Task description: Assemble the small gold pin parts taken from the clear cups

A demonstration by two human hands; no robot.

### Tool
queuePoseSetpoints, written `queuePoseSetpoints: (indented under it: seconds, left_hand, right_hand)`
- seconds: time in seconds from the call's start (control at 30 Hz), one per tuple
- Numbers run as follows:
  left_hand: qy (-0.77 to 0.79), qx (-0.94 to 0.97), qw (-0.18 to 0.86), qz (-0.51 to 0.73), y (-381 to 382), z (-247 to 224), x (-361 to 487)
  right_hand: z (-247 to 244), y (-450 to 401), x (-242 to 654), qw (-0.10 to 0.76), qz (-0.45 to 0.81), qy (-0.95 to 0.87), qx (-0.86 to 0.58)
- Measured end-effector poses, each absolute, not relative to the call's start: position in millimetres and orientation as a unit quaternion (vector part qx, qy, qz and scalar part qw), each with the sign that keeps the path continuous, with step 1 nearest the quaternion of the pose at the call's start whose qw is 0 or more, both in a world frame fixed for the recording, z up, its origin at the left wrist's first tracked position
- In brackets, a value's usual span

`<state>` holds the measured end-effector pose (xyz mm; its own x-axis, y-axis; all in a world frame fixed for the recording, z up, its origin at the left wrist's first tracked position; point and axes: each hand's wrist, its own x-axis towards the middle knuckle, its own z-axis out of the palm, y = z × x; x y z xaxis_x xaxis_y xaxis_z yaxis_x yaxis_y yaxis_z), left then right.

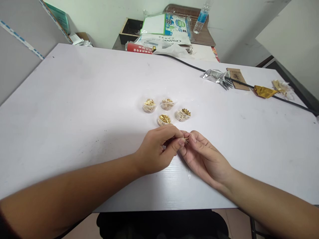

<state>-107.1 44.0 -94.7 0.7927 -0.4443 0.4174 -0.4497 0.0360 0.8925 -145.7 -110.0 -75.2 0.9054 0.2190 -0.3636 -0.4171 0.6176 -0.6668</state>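
Observation:
My left hand (161, 147) and my right hand (206, 154) meet above the white table (82, 99). Between their fingertips is a small gold-coloured metal pin (186, 138), pinched from both sides. Its exact shape is too small to make out, and whether it is one piece or two I cannot tell. Just beyond my hands stand clear plastic cups of small gold parts: one with long pins (149, 105), one at the back (167, 104), one at the right (183, 114), and a near one (164, 119) partly hidden by my left hand.
A black cable (184, 63) crosses the table's far right, passing a silver packet (215, 75), a cardboard piece (238, 79) and a gold packet (264, 91). A clear bag (282, 88) lies at the right. Behind the table are a water bottle (201, 18) and a black box (130, 30).

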Motion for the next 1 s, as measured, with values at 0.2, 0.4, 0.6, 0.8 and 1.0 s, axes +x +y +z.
queuePoseSetpoints:
  seconds: [0.2, 0.4, 0.6, 0.8, 1.0]
  left_hand:
    - [-0.323, 0.686, 0.652, 0.001, 43.7, -94.3, -106.8]
    - [-0.324, 0.684, 0.653, -0.002, 43.8, -95.0, -107.2]
    - [-0.316, 0.679, 0.662, -0.006, 43.5, -95.1, -107.3]
    - [-0.319, 0.680, 0.660, -0.002, 43.3, -95.5, -107.4]
    - [-0.319, 0.682, 0.658, 0.000, 43.6, -96.2, -107.1]
  right_hand:
    - [-74.1, -109.5, -145.0, 0.898, 0.178, 0.136, -0.380]
    - [-74.5, -110.4, -144.8, 0.901, 0.184, 0.136, -0.369]
    - [-74.7, -110.0, -144.6, 0.897, 0.184, 0.130, -0.380]
    - [-75.8, -111.1, -145.6, 0.903, 0.177, 0.124, -0.370]
    - [-77.7, -111.0, -146.9, 0.902, 0.167, 0.105, -0.384]
